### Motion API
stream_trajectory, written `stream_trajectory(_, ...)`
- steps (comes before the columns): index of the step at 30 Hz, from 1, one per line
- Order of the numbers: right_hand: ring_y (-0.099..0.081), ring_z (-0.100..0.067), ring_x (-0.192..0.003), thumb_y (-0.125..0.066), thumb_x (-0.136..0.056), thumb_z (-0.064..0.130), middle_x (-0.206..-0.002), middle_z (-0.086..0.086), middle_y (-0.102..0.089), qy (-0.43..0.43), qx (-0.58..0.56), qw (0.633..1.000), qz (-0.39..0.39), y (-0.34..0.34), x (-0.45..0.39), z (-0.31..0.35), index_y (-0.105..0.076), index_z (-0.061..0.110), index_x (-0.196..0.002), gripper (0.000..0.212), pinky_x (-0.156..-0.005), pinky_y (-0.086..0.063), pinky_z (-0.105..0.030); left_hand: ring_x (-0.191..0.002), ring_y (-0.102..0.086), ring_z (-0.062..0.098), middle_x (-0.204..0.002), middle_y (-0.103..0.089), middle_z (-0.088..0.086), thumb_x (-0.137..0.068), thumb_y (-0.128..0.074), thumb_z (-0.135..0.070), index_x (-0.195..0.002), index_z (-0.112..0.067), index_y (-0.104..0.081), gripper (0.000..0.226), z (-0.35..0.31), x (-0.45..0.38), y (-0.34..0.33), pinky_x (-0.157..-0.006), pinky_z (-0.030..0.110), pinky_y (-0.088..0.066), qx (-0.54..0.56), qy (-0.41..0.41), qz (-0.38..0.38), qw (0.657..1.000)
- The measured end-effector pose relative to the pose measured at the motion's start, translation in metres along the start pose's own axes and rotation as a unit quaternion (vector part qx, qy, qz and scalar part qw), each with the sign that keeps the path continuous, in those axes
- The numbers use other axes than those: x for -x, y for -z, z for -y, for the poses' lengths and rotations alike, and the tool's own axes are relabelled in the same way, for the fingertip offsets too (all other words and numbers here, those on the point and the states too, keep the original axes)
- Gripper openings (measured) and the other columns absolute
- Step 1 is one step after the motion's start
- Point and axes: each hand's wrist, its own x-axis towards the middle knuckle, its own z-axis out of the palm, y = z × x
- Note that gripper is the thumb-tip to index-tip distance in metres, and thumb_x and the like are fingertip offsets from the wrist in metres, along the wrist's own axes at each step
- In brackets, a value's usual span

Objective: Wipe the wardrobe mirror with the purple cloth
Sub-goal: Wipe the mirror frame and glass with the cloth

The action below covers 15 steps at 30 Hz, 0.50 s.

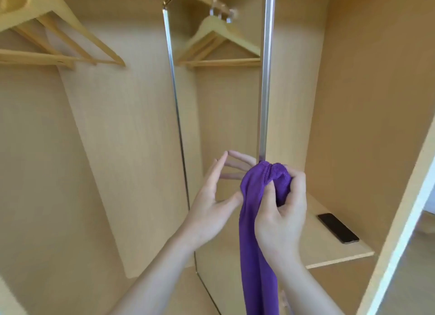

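A narrow wardrobe mirror (219, 107) with silver edge strips stands inside the wooden wardrobe and reflects hangers and my fingers. My right hand (282, 211) grips the bunched top of the purple cloth (256, 244), whose long tail hangs straight down in front of the mirror's lower part. My left hand (211, 197) is beside it with straight fingers pointing up close to the glass; its thumb touches the cloth's left edge. I cannot tell whether the fingertips touch the mirror.
Wooden hangers (54, 32) hang from a rail at the upper left. A black phone (337, 227) lies on a wooden shelf (339, 256) to the right of my hands. A white-edged wardrobe panel (400, 220) rises at the right.
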Motion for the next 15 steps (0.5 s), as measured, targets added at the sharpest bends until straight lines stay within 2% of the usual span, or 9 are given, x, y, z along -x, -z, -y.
stream_trajectory(1, -0.061, -0.016, -0.095, -0.046, -0.092, 0.010, -0.098, 0.001, -0.063, -0.001, -0.008, 1.000, 0.002, -0.003, 0.004, 0.003, -0.053, 0.026, -0.103, 0.021, -0.084, -0.045, -0.021, -0.144, -0.033, 0.001, -0.156, -0.034, -0.025, -0.087, -0.069, -0.050, -0.151, -0.053, -0.025, 0.078, 0.000, 0.006, 0.003, -0.117, 0.029, -0.034, 0.006, -0.004, 0.001, 1.000)
stream_trajectory(2, -0.061, -0.014, -0.093, -0.047, -0.091, 0.009, -0.096, 0.002, -0.064, -0.003, -0.016, 1.000, 0.005, -0.006, 0.008, 0.005, -0.054, 0.026, -0.102, 0.021, -0.081, -0.045, -0.018, -0.139, -0.041, -0.001, -0.151, -0.039, -0.030, -0.092, -0.067, -0.040, -0.151, -0.051, -0.029, 0.071, -0.001, 0.011, 0.006, -0.118, 0.036, -0.035, 0.010, -0.005, 0.001, 1.000)
stream_trajectory(4, -0.062, -0.011, -0.088, -0.047, -0.090, 0.008, -0.093, 0.005, -0.065, -0.008, -0.033, 0.999, 0.018, -0.012, 0.016, 0.009, -0.055, 0.025, -0.101, 0.022, -0.078, -0.044, -0.013, -0.130, -0.051, -0.001, -0.142, -0.047, -0.034, -0.098, -0.062, -0.023, -0.146, -0.049, -0.037, 0.060, -0.003, 0.020, 0.014, -0.115, 0.039, -0.039, 0.017, -0.009, 0.005, 1.000)
stream_trajectory(6, -0.063, -0.011, -0.084, -0.049, -0.090, 0.007, -0.089, 0.010, -0.065, -0.016, -0.045, 0.998, 0.037, -0.021, 0.025, 0.011, -0.057, 0.024, -0.101, 0.022, -0.075, -0.046, -0.013, -0.127, -0.055, 0.002, -0.140, -0.052, -0.030, -0.101, -0.057, -0.016, -0.145, -0.045, -0.041, 0.055, -0.002, 0.028, 0.024, -0.112, 0.043, -0.043, 0.030, 0.001, 0.012, 0.999)
stream_trajectory(8, -0.063, -0.014, -0.085, -0.051, -0.090, 0.009, -0.090, 0.008, -0.064, -0.016, -0.046, 0.998, 0.049, -0.033, 0.032, 0.011, -0.057, 0.023, -0.102, 0.020, -0.076, -0.046, -0.016, -0.122, -0.059, 0.000, -0.137, -0.056, -0.029, -0.104, -0.051, -0.013, -0.144, -0.041, -0.045, 0.049, 0.000, 0.033, 0.034, -0.107, 0.040, -0.049, 0.036, 0.012, 0.004, 0.999)
stream_trajectory(11, -0.061, -0.013, -0.091, -0.052, -0.089, 0.008, -0.096, 0.001, -0.062, 0.005, -0.020, 0.999, 0.036, -0.048, 0.036, 0.010, -0.052, 0.030, -0.102, 0.026, -0.080, -0.043, -0.013, -0.107, -0.064, -0.004, -0.128, -0.063, -0.030, -0.106, -0.044, -0.010, -0.143, -0.038, -0.048, 0.046, 0.005, 0.037, 0.040, -0.093, 0.021, -0.054, 0.001, 0.004, -0.008, 1.000)
stream_trajectory(13, -0.060, -0.013, -0.089, -0.051, -0.089, 0.008, -0.095, -0.002, -0.061, 0.012, -0.007, 1.000, 0.026, -0.053, 0.033, 0.006, -0.049, 0.036, -0.099, 0.029, -0.079, -0.043, -0.015, -0.109, -0.066, 0.005, -0.121, -0.067, -0.027, -0.106, -0.042, -0.009, -0.145, -0.039, -0.046, 0.050, 0.008, 0.035, 0.040, -0.093, 0.026, -0.053, -0.019, 0.010, -0.010, 1.000)
stream_trajectory(15, -0.061, -0.019, -0.086, -0.052, -0.088, 0.009, -0.092, -0.004, -0.061, 0.015, -0.007, 0.999, 0.031, -0.057, 0.028, -0.001, -0.049, 0.033, -0.096, 0.025, -0.077, -0.045, -0.021, -0.108, -0.066, 0.011, -0.117, -0.069, -0.023, -0.106, -0.041, -0.011, -0.145, -0.043, -0.045, 0.051, 0.014, 0.028, 0.040, -0.097, 0.027, -0.051, -0.034, 0.015, -0.014, 0.999)
